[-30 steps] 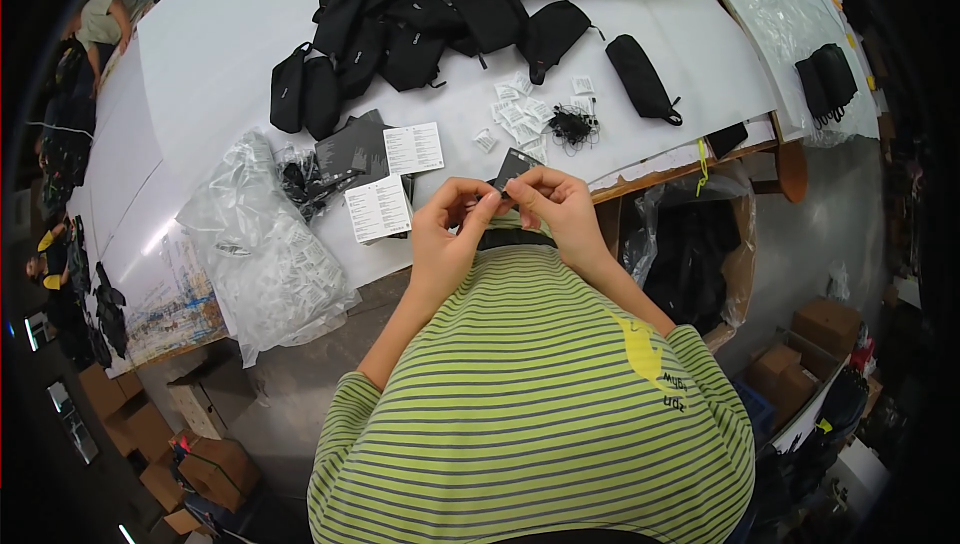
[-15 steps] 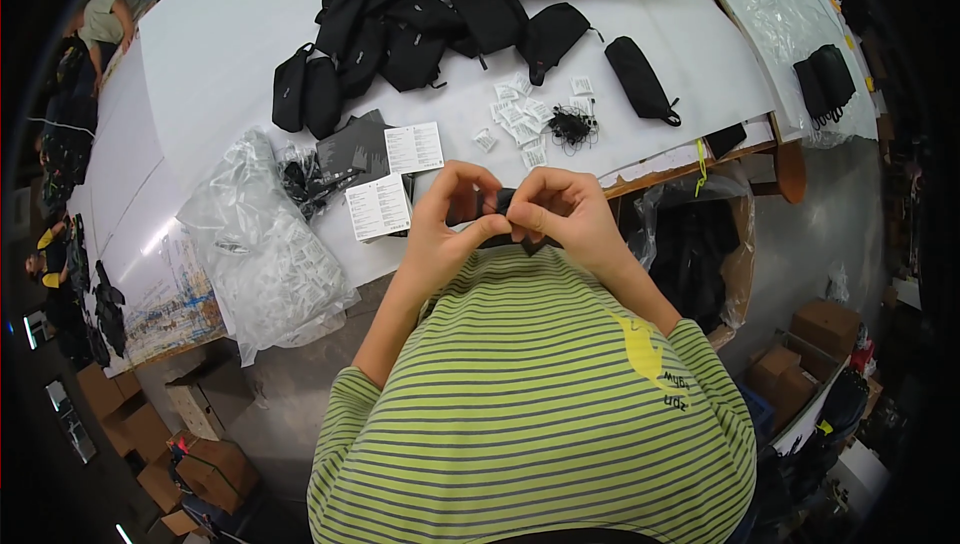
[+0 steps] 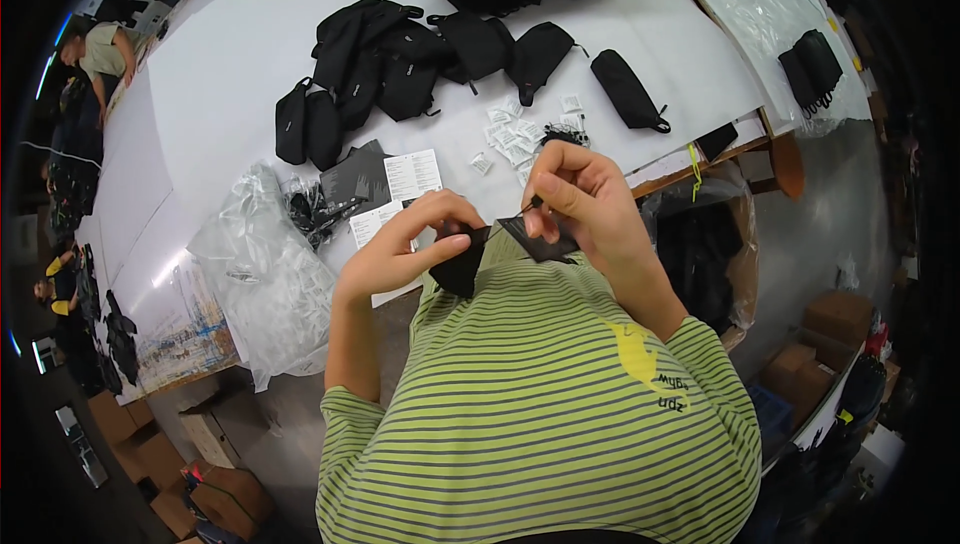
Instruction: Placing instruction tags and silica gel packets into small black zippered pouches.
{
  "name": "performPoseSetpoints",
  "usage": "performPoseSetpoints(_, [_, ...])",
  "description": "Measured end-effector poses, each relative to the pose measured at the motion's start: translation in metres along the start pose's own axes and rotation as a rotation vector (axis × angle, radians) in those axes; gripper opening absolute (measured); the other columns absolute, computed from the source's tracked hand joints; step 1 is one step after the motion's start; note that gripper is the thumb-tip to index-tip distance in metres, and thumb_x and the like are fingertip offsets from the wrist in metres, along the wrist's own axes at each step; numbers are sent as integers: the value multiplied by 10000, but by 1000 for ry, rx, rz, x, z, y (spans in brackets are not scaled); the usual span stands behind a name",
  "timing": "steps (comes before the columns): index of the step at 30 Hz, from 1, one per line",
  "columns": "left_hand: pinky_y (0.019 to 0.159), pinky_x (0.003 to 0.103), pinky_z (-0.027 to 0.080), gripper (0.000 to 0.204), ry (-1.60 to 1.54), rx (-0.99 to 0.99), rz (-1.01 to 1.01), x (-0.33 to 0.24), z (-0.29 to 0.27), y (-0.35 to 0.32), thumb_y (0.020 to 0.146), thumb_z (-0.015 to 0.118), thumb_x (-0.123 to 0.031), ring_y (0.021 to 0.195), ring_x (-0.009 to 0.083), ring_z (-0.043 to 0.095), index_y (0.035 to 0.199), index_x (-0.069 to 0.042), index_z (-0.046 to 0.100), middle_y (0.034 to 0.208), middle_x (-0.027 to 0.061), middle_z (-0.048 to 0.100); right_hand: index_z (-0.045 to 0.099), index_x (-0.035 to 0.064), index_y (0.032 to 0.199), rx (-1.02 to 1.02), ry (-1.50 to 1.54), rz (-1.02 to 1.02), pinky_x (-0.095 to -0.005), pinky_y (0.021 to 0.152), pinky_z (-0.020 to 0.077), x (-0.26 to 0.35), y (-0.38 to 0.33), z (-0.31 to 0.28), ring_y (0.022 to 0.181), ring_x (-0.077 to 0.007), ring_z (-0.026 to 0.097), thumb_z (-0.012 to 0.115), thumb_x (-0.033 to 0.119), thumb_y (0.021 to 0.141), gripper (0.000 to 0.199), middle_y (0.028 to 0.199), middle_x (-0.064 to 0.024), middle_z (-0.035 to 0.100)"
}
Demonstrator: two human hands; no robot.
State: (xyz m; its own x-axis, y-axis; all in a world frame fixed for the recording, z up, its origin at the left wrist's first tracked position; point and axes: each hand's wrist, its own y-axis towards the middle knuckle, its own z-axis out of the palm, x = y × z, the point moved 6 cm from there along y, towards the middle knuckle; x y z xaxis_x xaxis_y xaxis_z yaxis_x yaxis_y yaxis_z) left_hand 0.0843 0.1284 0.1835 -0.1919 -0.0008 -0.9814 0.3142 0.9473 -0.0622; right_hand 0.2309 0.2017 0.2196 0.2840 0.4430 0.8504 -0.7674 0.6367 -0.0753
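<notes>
In front of my chest, my left hand (image 3: 415, 244) grips a piece of black fabric (image 3: 460, 266) between thumb and fingers. My right hand (image 3: 590, 204) is raised a little higher. Its thumb and fingertips pinch a small black cord end (image 3: 534, 203). Beneath those fingers is a dark grey flat piece (image 3: 540, 241); whether it is card or fabric I cannot tell. Beyond my right hand lie black cords (image 3: 565, 132) and several small white packets (image 3: 515, 134). White printed cards (image 3: 412, 174) and dark grey cards (image 3: 357, 179) lie beyond my left hand.
Several black pouches (image 3: 385, 59) are heaped on the white table (image 3: 230, 54), with a single black pouch (image 3: 630, 91) to their right. A clear plastic bag (image 3: 265, 284) of white packets sits at left. An open carton (image 3: 735, 254) stands below the table edge. Another person (image 3: 105, 49) is at far left.
My hands have moved apart from their close pinch. The left went left and down with the black fabric; the right rose, pinching the cord. The view has shifted slightly.
</notes>
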Motion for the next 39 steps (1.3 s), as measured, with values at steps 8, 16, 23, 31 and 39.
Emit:
performPoseSetpoints(8, [827, 271, 377, 240, 252, -30, -64, 25, -27, -30, 739, 731, -181, 921, 153, 445, 884, -44, 598, 907, 1, 575, 521, 25, 821, -33, 10, -78, -159, 461, 389, 11, 4, -11, 575, -76, 556, 572, 209, 906, 208, 685, -54, 570])
performPoseSetpoints(16, [761, 252, 394, 239, -106, -116, -311, 58, -15, -65, 729, 725, -135, 796, 111, 504, 882, 4, 605, 816, 20, 571, 536, 25, 838, 23, 97, -95, -177, 463, 388, 9, 0, -25, 619, -95, 598, 557, 201, 916, 193, 721, -45, 595])
performPoseSetpoints(23, [681, 243, 393, 148, 5, -506, -196, 60, -6, -71, 754, 665, -67, 757, 118, 500, 838, 32, 593, 784, 52, 569, 535, 25, 827, 18, 18, -214, -174, 458, 383, 5, -8, -41, 592, -99, 577, 588, 244, 897, 236, 661, -57, 570])
performPoseSetpoints(31, [664, 292, 418, 140, 337, -557, -71, 21, 11, -61, 699, 663, -16, 732, 245, 527, 804, 15, 576, 775, 97, 576, 613, 13, 702, 121, -209, -447, -238, 603, 400, 18, -13, -29, 680, -125, 508, 722, 255, 762, 273, 733, -96, 575])
performPoseSetpoints(39, [635, 285, 421, 151, 197, -442, -78, 13, 16, -62, 703, 670, -27, 704, 211, 546, 807, 14, 569, 764, 87, 589, 542, 24, 1150, 211, -382, -113, -315, 907, 397, -34, 8, -32, 986, -187, 554, 528, 386, 897, 442, 1022, -72, 597])
